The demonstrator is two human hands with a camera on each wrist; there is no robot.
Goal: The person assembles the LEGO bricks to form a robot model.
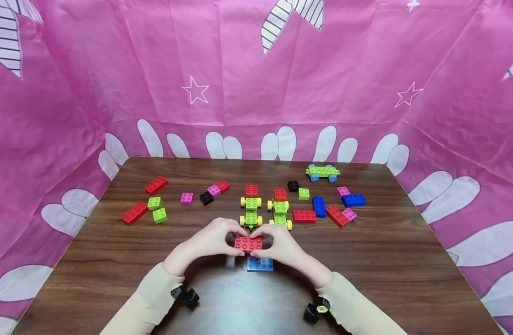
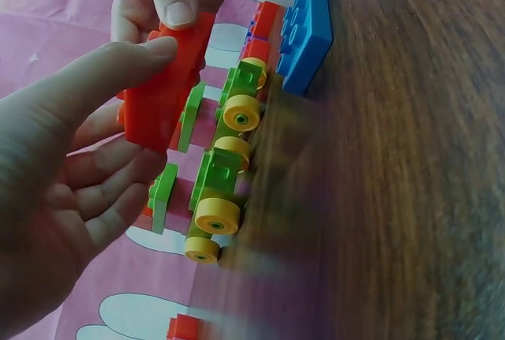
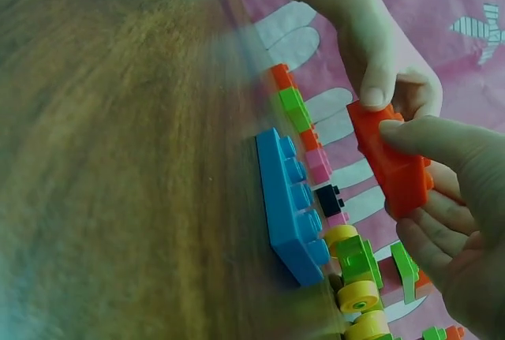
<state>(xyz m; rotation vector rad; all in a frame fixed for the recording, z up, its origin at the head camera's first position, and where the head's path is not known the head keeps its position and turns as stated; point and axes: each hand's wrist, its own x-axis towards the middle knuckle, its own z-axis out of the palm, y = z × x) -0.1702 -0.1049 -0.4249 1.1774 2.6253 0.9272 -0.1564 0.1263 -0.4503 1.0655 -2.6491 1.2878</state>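
Between both hands a red building brick (image 1: 248, 244) is held above the table, its studs facing the head camera. My left hand (image 1: 216, 238) pinches its left end, thumb on the near side and fingers on the far side. The right hand (image 1: 279, 243) grips the other end the same way. In the left wrist view, both thumbs press the side of the red brick (image 2: 167, 91). Just below it, a blue brick (image 1: 260, 264) lies studs up on the table. Beyond the fingers stand two green wheeled bases (image 1: 251, 211) (image 1: 280, 211) with yellow wheels and bricks on top.
Loose red, pink, black and lime bricks lie at the left, among them a red brick (image 1: 134, 212). At the right are more, including a blue brick (image 1: 354, 200). A lime wheeled base (image 1: 322, 171) with blue wheels stands by the table's (image 1: 93, 260) far edge, before a pink curtain (image 1: 239, 70).
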